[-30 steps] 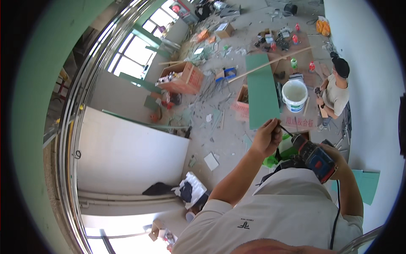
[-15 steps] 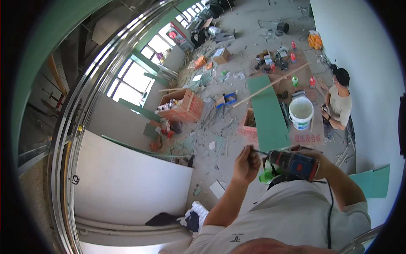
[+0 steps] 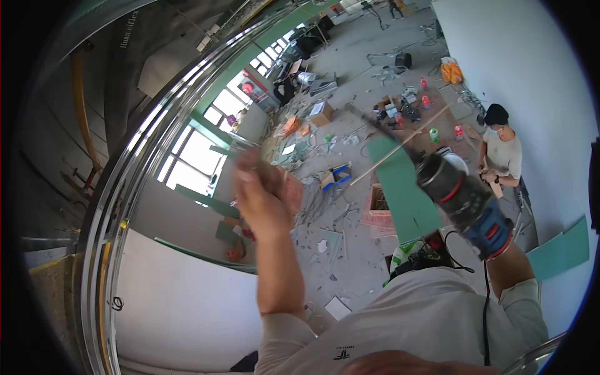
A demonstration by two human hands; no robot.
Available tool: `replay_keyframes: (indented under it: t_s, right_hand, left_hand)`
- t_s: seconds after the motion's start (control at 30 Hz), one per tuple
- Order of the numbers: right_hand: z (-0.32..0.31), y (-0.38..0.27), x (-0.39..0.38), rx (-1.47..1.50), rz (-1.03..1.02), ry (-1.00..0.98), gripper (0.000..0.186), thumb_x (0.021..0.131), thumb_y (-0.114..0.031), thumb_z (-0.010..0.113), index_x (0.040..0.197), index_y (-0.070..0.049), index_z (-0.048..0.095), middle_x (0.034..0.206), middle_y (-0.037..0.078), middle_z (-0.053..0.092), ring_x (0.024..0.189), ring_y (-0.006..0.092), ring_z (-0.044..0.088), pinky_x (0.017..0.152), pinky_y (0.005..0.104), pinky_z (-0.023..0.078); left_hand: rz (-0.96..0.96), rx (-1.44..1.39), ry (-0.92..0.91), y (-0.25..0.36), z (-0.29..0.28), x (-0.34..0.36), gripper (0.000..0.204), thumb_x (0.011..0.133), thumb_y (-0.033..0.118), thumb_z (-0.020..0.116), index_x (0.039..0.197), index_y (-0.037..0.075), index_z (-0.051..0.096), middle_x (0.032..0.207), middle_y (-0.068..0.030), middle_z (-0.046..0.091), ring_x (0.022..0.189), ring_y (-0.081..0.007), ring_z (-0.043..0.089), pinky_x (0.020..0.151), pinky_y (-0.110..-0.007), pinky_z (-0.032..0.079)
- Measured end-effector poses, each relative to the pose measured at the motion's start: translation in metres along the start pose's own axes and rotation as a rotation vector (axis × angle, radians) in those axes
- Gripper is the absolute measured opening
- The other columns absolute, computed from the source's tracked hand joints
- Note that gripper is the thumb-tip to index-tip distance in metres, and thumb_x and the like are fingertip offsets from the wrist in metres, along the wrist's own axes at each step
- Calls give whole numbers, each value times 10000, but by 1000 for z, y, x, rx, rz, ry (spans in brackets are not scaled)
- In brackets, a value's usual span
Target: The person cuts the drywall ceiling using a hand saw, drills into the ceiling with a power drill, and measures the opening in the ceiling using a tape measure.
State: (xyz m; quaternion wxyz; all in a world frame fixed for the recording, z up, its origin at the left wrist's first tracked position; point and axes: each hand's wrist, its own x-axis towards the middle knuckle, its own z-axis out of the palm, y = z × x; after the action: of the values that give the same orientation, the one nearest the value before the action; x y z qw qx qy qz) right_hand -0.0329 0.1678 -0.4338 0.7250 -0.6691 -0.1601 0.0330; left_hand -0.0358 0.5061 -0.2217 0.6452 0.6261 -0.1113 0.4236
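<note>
My right hand (image 3: 508,255) grips a cordless drill (image 3: 465,203) with a dark chuck and a blue and red body; the drill hides most of its fingers. A long thin bit (image 3: 384,130) points up and to the left, blurred and touching nothing that I can see. My left hand (image 3: 259,194) is raised to the left, well apart from the drill. Its fingers look curled closed, but motion smears them, and whatever they may hold cannot be made out. Metal track rails (image 3: 134,131) run beside and above it on the left.
Below lie a green board (image 3: 406,194) and a long wooden strip (image 3: 400,145). A white bucket (image 3: 455,159) stands partly behind the drill. On the right is a co-worker (image 3: 502,150) in a dark cap. A cardboard box (image 3: 292,192), offcuts and rubble lie about the floor.
My left hand has moved away from the bit, up and to the left. The drill has risen in my right hand, its bit swinging upward. The view has shifted slightly.
</note>
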Motion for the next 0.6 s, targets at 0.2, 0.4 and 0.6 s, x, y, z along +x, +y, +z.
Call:
replay_keyframes:
  t_s: [0.2, 0.4, 0.6]
  right_hand:
    - [-18, -52, -1, -669, 71, 430, 541, 578, -257, 825, 1061, -69, 669, 1019, 49, 686, 826, 180, 651, 778, 285, 520]
    - [32, -121, 67, -1183, -180, 719, 515, 543, -207, 835, 1014, -71, 677, 991, 50, 674, 805, 212, 652, 749, 288, 524]
    - [46, -144, 111, -405, -1346, 368, 557, 671, -149, 768, 1178, -17, 579, 993, 129, 657, 823, 264, 645, 756, 333, 530]
  left_hand:
    - [910, 449, 79, 124, 87, 100, 553, 751, 408, 782, 1116, 16, 644, 655, 32, 521, 609, -67, 418, 593, -219, 332]
    - [1114, 500, -227, 165, 84, 133, 436, 638, 329, 888, 891, 14, 724, 665, 4, 629, 548, -81, 465, 564, -209, 374]
    - [1398, 513, -532, 191, 96, 147, 383, 651, 289, 897, 869, 19, 737, 662, -5, 668, 500, -83, 501, 516, -199, 383]
